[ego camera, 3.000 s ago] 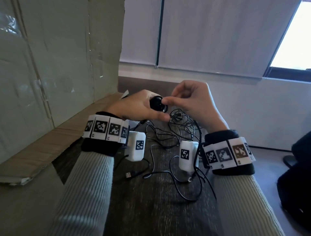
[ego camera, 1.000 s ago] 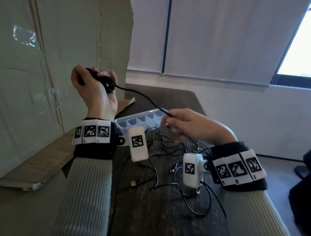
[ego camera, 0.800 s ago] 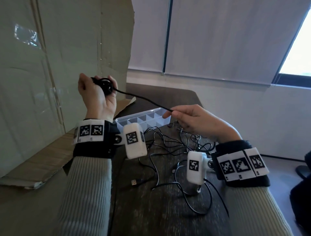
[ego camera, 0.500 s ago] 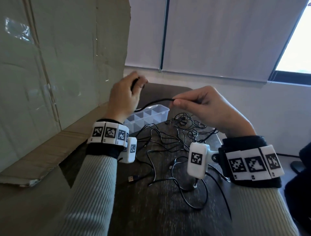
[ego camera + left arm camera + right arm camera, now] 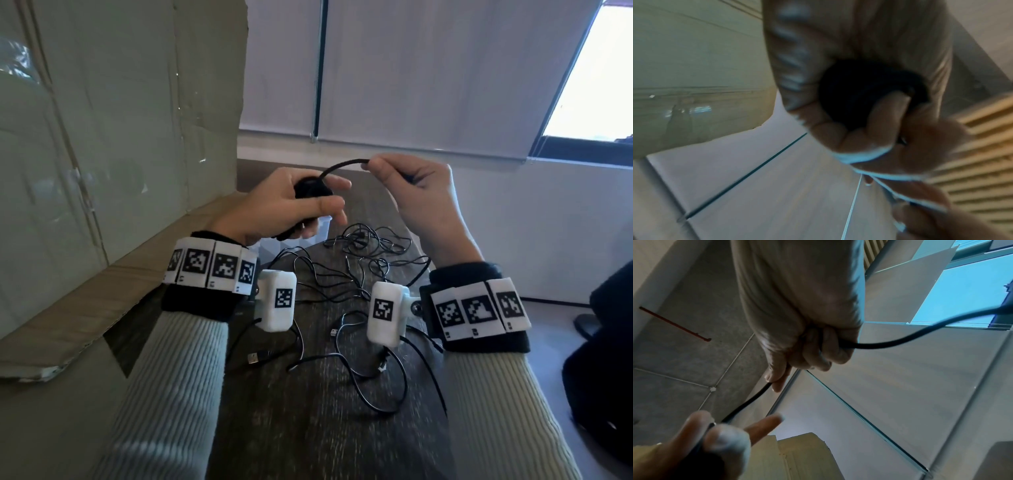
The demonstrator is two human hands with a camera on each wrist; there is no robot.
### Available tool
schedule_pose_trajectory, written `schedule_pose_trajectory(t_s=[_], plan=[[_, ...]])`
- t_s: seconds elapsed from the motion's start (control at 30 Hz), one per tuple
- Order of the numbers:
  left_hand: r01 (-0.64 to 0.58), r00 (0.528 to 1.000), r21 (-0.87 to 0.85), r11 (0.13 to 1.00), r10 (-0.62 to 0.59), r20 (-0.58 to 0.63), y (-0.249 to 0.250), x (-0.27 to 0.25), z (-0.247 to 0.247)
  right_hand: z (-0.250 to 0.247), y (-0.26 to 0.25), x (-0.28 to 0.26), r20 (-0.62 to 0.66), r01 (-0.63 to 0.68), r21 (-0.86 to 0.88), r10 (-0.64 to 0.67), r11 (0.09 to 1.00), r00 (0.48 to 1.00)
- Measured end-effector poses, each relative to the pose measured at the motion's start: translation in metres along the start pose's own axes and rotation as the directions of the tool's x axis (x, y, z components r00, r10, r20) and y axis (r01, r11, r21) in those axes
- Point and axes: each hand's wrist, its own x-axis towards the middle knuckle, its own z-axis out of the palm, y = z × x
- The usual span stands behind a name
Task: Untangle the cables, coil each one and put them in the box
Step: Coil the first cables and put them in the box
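Note:
My left hand (image 5: 291,202) grips a small black coil of cable (image 5: 310,189) above the table; in the left wrist view the coil (image 5: 863,91) fills the curled fingers. Its free black strand (image 5: 339,167) arcs up to my right hand (image 5: 407,185), which pinches it between thumb and forefinger; the strand (image 5: 900,340) runs through that fist. Below the hands a tangle of thin black cables (image 5: 359,267) lies on the dark table (image 5: 308,428). The clear plastic compartment box (image 5: 298,240) sits mostly hidden behind my left hand.
A large cardboard sheet (image 5: 102,137) stands along the left, its flap (image 5: 68,308) lying over the table's left edge. A loose USB plug (image 5: 253,358) lies near my left forearm. The white wall and blinds (image 5: 428,85) are behind; a dark shape (image 5: 609,359) at the right.
My left hand came down from up by the cardboard to the middle with the coil. My right hand rose, and the strand between them went from taut to a short arc.

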Motion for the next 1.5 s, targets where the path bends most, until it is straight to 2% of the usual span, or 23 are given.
schedule_pose_trajectory(t_s=[0.1, 0.2, 0.33, 0.43, 0.53, 0.6, 0.67, 0.7, 0.77, 0.83, 0.9, 0.97, 1.03, 1.13, 1.23, 1.37, 1.43, 1.5], plan=[[-0.019, 0.994, -0.226, 0.974, -0.005, -0.105, 0.006, -0.002, -0.004, 0.001, 0.005, -0.002, 0.068, -0.073, 0.011, 0.072, 0.997, 0.995], [-0.085, 0.961, -0.47, 0.879, -0.053, -0.272, 0.005, 0.0, -0.011, 0.006, 0.015, -0.002, 0.157, -0.171, 0.017, 0.166, 0.985, 0.974], [-0.168, 0.924, -0.616, 0.77, -0.094, -0.37, 0.003, 0.006, -0.021, 0.027, 0.019, -0.011, 0.339, -0.184, -0.148, 0.225, 0.972, 0.913], [-0.211, 0.919, -0.628, 0.749, -0.066, -0.388, 0.001, 0.01, -0.026, 0.044, 0.008, -0.022, 0.529, -0.129, -0.231, 0.236, 0.964, 0.815], [-0.249, 0.875, -0.623, 0.742, -0.102, -0.472, -0.001, 0.009, -0.026, 0.058, 0.001, -0.027, 0.637, -0.034, -0.288, 0.218, 0.957, 0.74], [-0.247, 0.807, -0.509, 0.824, -0.116, -0.579, -0.004, 0.009, -0.025, 0.06, -0.002, -0.027, 0.668, 0.012, -0.325, 0.22, 0.946, 0.711], [-0.247, 0.759, -0.337, 0.908, -0.036, -0.651, -0.009, 0.009, -0.026, 0.055, -0.005, -0.026, 0.695, 0.05, -0.349, 0.223, 0.936, 0.684], [-0.24, 0.748, -0.227, 0.944, 0.031, -0.663, -0.012, 0.009, -0.026, 0.051, -0.008, -0.026, 0.694, 0.057, -0.353, 0.221, 0.934, 0.685], [-0.183, 0.744, 0.11, 0.977, 0.211, -0.634, -0.022, 0.009, -0.029, 0.044, -0.013, -0.023, 0.667, 0.071, -0.349, 0.195, 0.934, 0.719], [-0.094, 0.792, 0.433, 0.897, 0.331, -0.513, -0.029, 0.009, -0.027, 0.038, -0.016, -0.021, 0.627, 0.105, -0.337, 0.14, 0.936, 0.766], [-0.026, 0.873, 0.503, 0.864, 0.265, -0.409, -0.026, 0.008, -0.019, 0.035, -0.016, -0.019, 0.582, 0.148, -0.323, 0.073, 0.935, 0.81], [0.033, 0.942, 0.407, 0.913, 0.108, -0.319, -0.02, 0.006, -0.012, 0.034, -0.011, -0.016, 0.5, 0.176, -0.322, 0.009, 0.93, 0.866], [0.072, 0.987, 0.312, 0.947, -0.022, -0.161, -0.013, 0.003, -0.007, 0.035, -0.003, -0.012, 0.39, 0.148, -0.287, -0.025, 0.946, 0.92], [0.069, 0.995, 0.267, 0.961, -0.087, 0.053, -0.001, -0.003, -0.002, 0.038, 0.005, -0.01, 0.265, 0.093, -0.155, -0.05, 0.984, 0.963], [0.05, 0.982, 0.285, 0.957, -0.099, 0.161, 0.0, -0.005, -0.004, 0.035, 0.007, -0.008, 0.196, 0.079, -0.07, -0.064, 0.994, 0.979], [0.097, 0.989, 0.047, 0.994, -0.102, 0.108, -0.004, -0.007, -0.009, 0.03, 0.015, -0.004, 0.11, 0.052, -0.088, -0.042, 0.995, 0.993], [0.089, 0.996, -0.14, 0.986, -0.089, 0.008, -0.002, -0.006, -0.011, 0.028, 0.019, -0.003, 0.079, 0.04, -0.082, -0.033, 0.996, 0.996], [0.043, 0.986, -0.35, 0.936, -0.096, -0.135, -0.001, -0.003, -0.012, 0.027, 0.023, -0.002, 0.068, 0.03, -0.093, -0.024, 0.995, 0.997]])
